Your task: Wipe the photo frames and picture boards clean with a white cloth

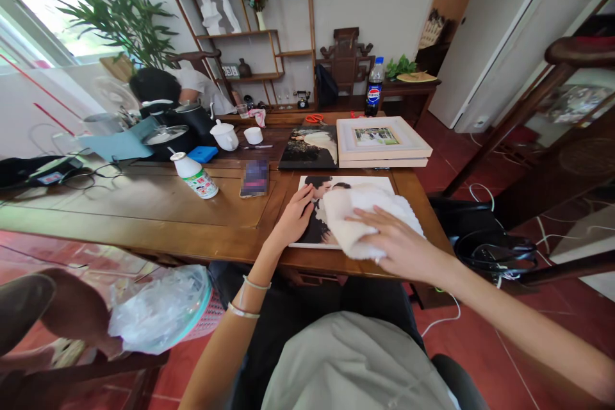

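Note:
A photo panel [318, 229] showing a couple lies flat near the table's front edge. My left hand [295, 216] rests on its left side with the fingers stretched out over the surface. My right hand [396, 242] grips a fluffy white cloth [344, 205] and presses it on the panel. The cloth covers most of the panel's right half. Just behind lie a dark photo panel [310, 150] and a pale picture frame [413, 139] with a small photo in it, stacked on another frame.
On the wooden table [230, 234] are a phone [254, 177], a white bottle [195, 176], a teapot [224, 136], a cup [253, 135], orange-handled scissors [314, 118] and a cola bottle [373, 93]. A person [156, 86] sits opposite. A bag-lined basket [206, 314] stands at the lower left.

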`<state>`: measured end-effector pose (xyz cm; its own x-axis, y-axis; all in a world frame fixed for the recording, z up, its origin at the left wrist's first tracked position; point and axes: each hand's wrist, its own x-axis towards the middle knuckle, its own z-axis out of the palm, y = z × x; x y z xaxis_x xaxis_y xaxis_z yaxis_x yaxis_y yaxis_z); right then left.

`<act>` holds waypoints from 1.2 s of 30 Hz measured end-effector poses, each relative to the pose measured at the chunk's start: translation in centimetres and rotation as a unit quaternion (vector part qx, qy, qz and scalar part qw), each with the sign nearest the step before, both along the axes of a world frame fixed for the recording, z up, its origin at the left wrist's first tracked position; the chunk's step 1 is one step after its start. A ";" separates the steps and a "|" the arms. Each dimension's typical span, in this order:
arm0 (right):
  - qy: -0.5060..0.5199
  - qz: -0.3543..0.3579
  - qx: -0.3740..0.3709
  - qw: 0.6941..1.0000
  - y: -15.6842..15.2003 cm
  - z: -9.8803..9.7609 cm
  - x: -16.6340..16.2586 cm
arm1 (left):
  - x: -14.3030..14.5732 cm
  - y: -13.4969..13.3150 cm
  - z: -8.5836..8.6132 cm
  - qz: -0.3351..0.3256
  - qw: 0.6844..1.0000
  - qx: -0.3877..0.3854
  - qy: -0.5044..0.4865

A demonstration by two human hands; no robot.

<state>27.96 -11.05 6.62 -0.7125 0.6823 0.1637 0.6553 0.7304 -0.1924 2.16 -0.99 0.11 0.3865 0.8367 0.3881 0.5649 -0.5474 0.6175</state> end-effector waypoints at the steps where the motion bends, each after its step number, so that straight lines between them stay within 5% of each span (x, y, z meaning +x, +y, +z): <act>1: 0.004 -0.007 0.009 1.000 1.6 -0.1 0.6 | 0.0 0.0 0.0 -0.002 1.000 -0.002 0.000; 5: 0.006 -0.049 0.053 0.997 7.8 -0.5 2.4 | 0.0 -0.1 0.1 -0.004 1.000 -0.004 -0.002; 8: 0.006 -0.093 0.070 0.993 9.4 -0.5 2.4 | 0.1 -0.1 0.1 0.004 1.000 -0.006 -0.006; 19: -0.014 0.026 -0.010 1.000 -3.8 0.4 -2.6 | 0.1 -0.2 0.1 -0.001 1.000 -0.002 -0.004; 22: 0.002 0.024 -0.009 1.000 -2.2 0.3 -2.0 | 0.1 -0.2 0.2 -0.004 1.000 -0.006 -0.001; 30: -0.012 -0.094 0.071 0.993 8.8 -0.7 1.6 | 0.2 -0.4 0.3 0.000 1.000 -0.004 -0.008; 33: -0.010 -0.114 0.075 0.991 8.5 -0.7 0.9 | 0.2 -0.4 0.3 0.007 1.000 -0.007 -0.016; 36: -0.012 -0.083 0.045 0.995 4.5 -0.5 -1.1 | 0.2 -0.4 0.3 0.006 1.000 -0.006 -0.008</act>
